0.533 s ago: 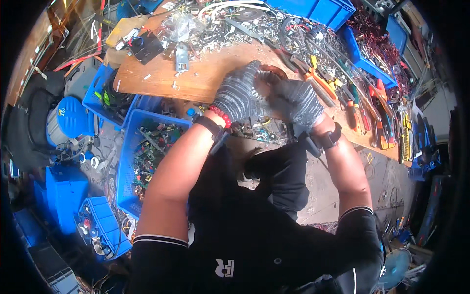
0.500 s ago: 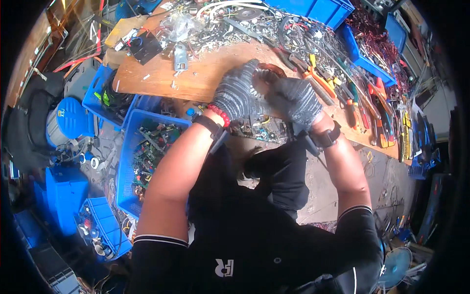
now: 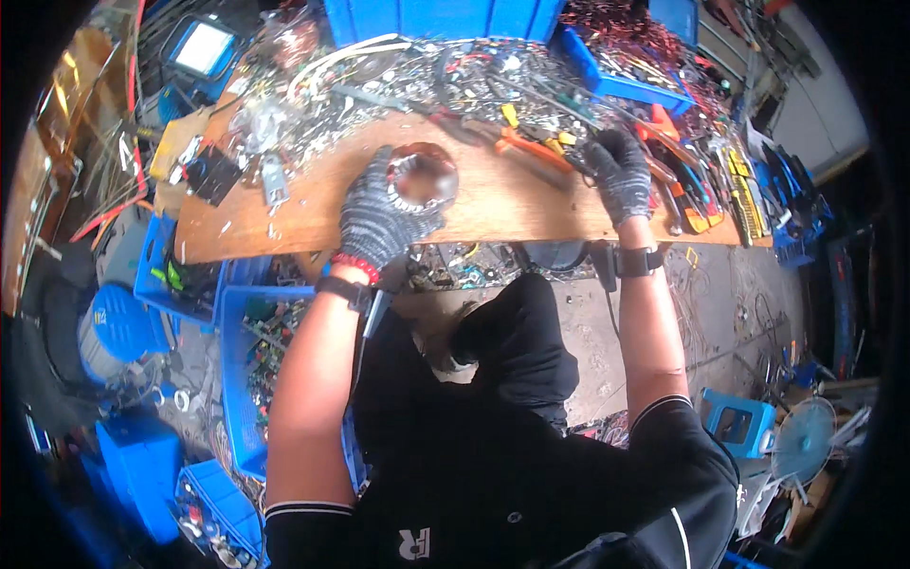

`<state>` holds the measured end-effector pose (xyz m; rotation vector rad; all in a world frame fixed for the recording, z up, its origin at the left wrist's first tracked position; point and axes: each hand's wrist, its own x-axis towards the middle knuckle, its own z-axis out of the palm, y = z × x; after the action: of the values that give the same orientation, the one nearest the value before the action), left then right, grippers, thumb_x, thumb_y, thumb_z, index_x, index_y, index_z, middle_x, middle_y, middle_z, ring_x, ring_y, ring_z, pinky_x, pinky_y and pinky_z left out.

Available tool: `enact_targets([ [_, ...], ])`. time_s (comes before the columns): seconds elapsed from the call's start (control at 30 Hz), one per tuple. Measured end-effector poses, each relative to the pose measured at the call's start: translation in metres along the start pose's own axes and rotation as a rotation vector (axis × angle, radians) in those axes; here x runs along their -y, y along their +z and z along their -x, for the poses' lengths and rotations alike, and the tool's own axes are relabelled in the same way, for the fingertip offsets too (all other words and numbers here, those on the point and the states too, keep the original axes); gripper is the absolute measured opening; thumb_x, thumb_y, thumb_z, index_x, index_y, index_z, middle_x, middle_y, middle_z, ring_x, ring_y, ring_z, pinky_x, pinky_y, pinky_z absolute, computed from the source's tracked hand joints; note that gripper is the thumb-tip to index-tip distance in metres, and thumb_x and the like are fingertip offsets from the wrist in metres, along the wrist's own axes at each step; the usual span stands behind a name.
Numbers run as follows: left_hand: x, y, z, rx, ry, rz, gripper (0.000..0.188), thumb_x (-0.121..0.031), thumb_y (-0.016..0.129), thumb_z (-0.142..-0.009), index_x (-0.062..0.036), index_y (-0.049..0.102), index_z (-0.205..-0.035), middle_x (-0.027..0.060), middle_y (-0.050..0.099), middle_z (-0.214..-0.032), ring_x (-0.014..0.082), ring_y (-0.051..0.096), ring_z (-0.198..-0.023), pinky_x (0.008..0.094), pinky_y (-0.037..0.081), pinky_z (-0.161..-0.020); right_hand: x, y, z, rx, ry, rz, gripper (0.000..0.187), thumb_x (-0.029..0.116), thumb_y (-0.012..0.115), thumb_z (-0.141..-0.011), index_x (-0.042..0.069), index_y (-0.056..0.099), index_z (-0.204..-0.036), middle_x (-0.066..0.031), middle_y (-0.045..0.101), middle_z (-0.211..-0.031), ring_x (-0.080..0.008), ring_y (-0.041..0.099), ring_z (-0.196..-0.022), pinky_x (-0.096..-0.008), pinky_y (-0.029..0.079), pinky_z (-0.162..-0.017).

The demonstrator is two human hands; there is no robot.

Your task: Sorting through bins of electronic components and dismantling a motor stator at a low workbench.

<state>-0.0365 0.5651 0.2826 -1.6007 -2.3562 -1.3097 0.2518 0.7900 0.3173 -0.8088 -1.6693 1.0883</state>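
My left hand (image 3: pixel 374 218), in a grey knitted glove, grips a motor stator (image 3: pixel 422 156) above the wooden bench top. It is a ring with copper windings and pale teeth around its inner edge; its opening looks blurred. My right hand (image 3: pixel 621 175), gloved alike, is among the hand tools on the right of the bench. Its fingers are curled, and whatever they close on is hidden. Just left of it lie orange-handled pliers (image 3: pixel 533 152). Red-handled pliers (image 3: pixel 668 137) lie to its right.
Metal scraps (image 3: pixel 379 90) cover the back of the bench (image 3: pixel 313 204). A blue bin (image 3: pixel 441 21) stands behind; another blue bin (image 3: pixel 630 85) holds reddish wire. Below the bench's left edge is a blue crate (image 3: pixel 232 379) of circuit boards. A grey metal part (image 3: pixel 274 180) lies at left.
My hands have come apart. The left has the stator and sits further left in view; the right has left the stator and reached right to the tools. The view has shifted.
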Motion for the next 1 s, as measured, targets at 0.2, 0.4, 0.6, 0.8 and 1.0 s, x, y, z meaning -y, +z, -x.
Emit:
enact_targets([
  [0.2,-0.001,0.000,0.006,-0.022,0.009,-0.047,0.091,-0.046,0.095,-0.063,-0.0034,0.055,-0.132,0.0190,0.073,-0.117,0.0374,0.073,-0.105,0.0476,0.058,-0.091,-0.021,-0.036,0.022,-0.142,-0.192,0.900,0.037,0.028,0.085,-0.087,0.006,0.072,-0.114,-0.0140,0.074,-0.098,-0.0284,0.071,-0.090,-0.0411,0.057,-0.081],
  [0.4,-0.007,-0.007,0.005,0.065,0.003,-0.048,0.105,-0.039,0.100,-0.057,0.0020,0.050,-0.139,0.0199,0.071,-0.122,0.0377,0.071,-0.110,0.0465,0.057,-0.094,-0.007,-0.040,0.027,0.002,-0.241,1.166,0.046,0.030,0.086,-0.080,0.014,0.072,-0.120,-0.0180,0.068,-0.120,-0.0399,0.064,-0.114,-0.0526,0.050,-0.098],
  [0.6,-0.002,-0.004,0.007,0.072,-0.021,-0.081,0.116,-0.040,0.101,-0.055,0.0040,0.046,-0.147,0.0210,0.067,-0.129,0.0378,0.068,-0.115,0.0459,0.056,-0.099,-0.010,-0.058,0.005,-0.029,-0.334,1.193,0.058,0.038,0.084,-0.079,0.007,0.069,-0.126,-0.0213,0.067,-0.127,-0.0419,0.062,-0.120,-0.0525,0.049,-0.104],
  [0.8,-0.001,-0.005,0.006,0.070,0.010,-0.045,0.113,-0.039,0.100,-0.056,0.0032,0.047,-0.147,0.0195,0.068,-0.124,0.0361,0.069,-0.111,0.0454,0.056,-0.097,0.009,-0.088,0.000,0.247,-0.057,1.313,0.066,0.057,0.082,-0.078,0.006,0.074,-0.119,-0.0234,0.070,-0.118,-0.0406,0.066,-0.115,-0.0491,0.050,-0.103],
  [1.0,0.001,-0.003,0.007,0.047,0.024,-0.060,0.114,-0.038,0.100,-0.056,0.0033,0.047,-0.148,0.0187,0.069,-0.123,0.0351,0.069,-0.109,0.0456,0.056,-0.096,0.025,-0.088,-0.009,0.528,-0.121,1.299,0.044,0.051,0.073,-0.090,0.009,0.079,-0.098,-0.0203,0.075,-0.099,-0.0381,0.072,-0.096,-0.0495,0.055,-0.086],
])
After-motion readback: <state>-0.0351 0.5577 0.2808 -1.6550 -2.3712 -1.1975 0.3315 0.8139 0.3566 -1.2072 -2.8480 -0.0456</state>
